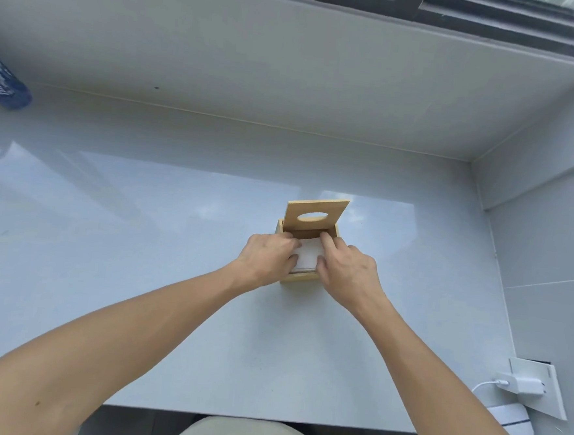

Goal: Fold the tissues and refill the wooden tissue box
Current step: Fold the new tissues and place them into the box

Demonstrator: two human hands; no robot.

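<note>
A small wooden tissue box stands in the middle of the pale countertop. Its lid, with an oval slot, is tipped up at the far side. A stack of white folded tissues lies inside the box. My left hand rests on the left edge of the stack with fingers curled onto the tissues. My right hand presses on the right side, index finger stretched along the tissues toward the lid. Both hands cover the box's side walls.
A blue-labelled package lies at the far left against the wall. A white charger with its cable sits in a wall socket plate at the right. The counter's front edge is near my body. Walls close the back and right.
</note>
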